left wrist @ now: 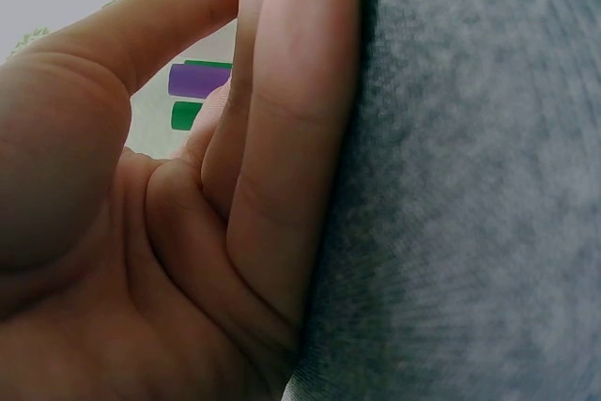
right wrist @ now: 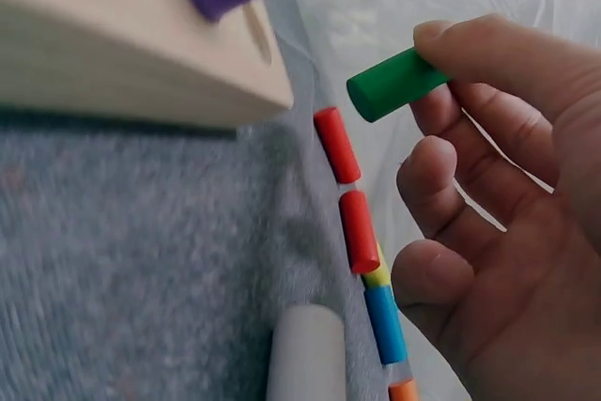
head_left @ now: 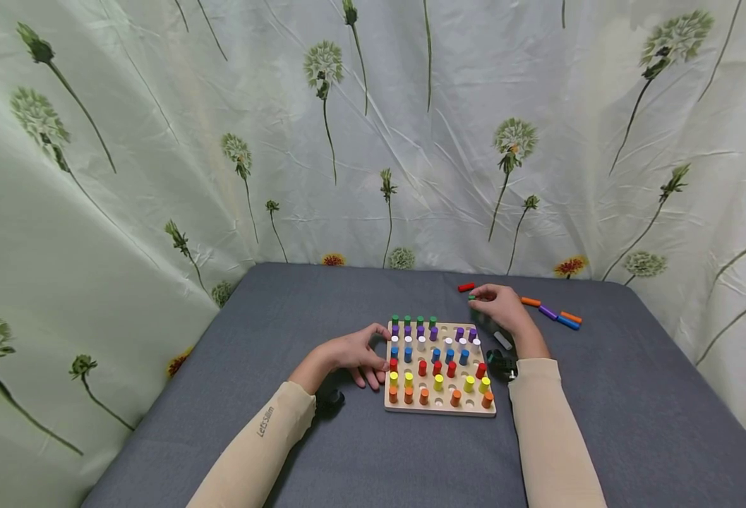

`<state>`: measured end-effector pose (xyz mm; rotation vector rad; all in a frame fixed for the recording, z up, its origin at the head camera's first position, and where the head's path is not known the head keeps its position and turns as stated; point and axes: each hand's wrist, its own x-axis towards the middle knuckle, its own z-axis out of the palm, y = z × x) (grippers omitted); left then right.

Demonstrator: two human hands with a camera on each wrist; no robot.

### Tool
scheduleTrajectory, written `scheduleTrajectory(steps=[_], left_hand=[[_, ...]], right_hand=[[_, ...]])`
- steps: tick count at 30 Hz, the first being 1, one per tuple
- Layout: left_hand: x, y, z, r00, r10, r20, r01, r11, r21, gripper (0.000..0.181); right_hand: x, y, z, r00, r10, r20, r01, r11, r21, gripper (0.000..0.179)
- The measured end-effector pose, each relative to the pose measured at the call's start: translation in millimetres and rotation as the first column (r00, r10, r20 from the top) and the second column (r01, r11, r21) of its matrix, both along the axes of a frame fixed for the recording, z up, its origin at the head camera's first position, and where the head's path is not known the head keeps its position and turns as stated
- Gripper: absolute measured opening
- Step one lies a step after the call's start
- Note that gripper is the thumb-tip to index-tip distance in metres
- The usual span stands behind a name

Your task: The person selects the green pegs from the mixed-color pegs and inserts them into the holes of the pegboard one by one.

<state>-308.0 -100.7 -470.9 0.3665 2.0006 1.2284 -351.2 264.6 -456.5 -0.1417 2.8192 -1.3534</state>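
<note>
A wooden pegboard (head_left: 439, 408) on the table carries rows of upright coloured pegs, green at the back and orange at the front. At the board's left side my left hand (head_left: 350, 353) rests, its fingertips touching the edge and its lower fingers against the table. In the left wrist view a purple peg (left wrist: 199, 80) shows beyond the thumb. My right hand (head_left: 502, 309), raised past the board's back right corner, pinches a green peg (right wrist: 394, 84) between thumb and index finger. The other fingers of that hand are loosely bent and apart from the peg.
Loose pegs lie behind and right of the board: a red peg (head_left: 466, 287), an orange peg (head_left: 530, 301), a purple peg (head_left: 548, 312), a blue peg (head_left: 568, 322) and others. A white peg (head_left: 502, 340) lies under the right wrist. A flowered curtain (head_left: 373, 212) hangs behind the table.
</note>
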Motion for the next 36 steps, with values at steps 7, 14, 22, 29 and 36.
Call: scheduleTrajectory(steps=[7, 14, 22, 29, 36], left_hand=[[0.6, -0.1, 0.0, 1.000, -0.001, 0.006, 0.001, 1.000, -0.002, 0.058], [0.6, -0.8, 0.6, 1.000, 0.002, 0.008, -0.002, 1.000, 0.003, 0.058], [1.6, -1.6, 0.5, 1.000, 0.004, 0.008, -0.004, 1.000, 0.005, 0.057], [0.7, -1.0, -1.1, 1.000, 0.000, 0.018, 0.000, 1.000, 0.004, 0.058], [1.4, -0.5, 1.2, 1.000, 0.000, 0.018, -0.001, 1.000, 0.005, 0.058]], right_hand=[[2.8, -5, 5.7, 0.999, 0.022, -0.023, -0.024, 0.992, -0.124, 0.038], [3.8, -10, 10.4, 0.999, 0.038, -0.035, -0.044, 0.982, -0.182, 0.039], [3.9, -17, 11.1, 0.993, 0.112, -0.042, -0.118, 0.977, -0.177, 0.036], [4.8, -20, 13.3, 0.983, 0.181, -0.002, -0.179, 0.970, -0.162, 0.037], [8.4, -23, 18.0, 0.975, 0.222, 0.029, -0.214, 0.962, -0.171, 0.039]])
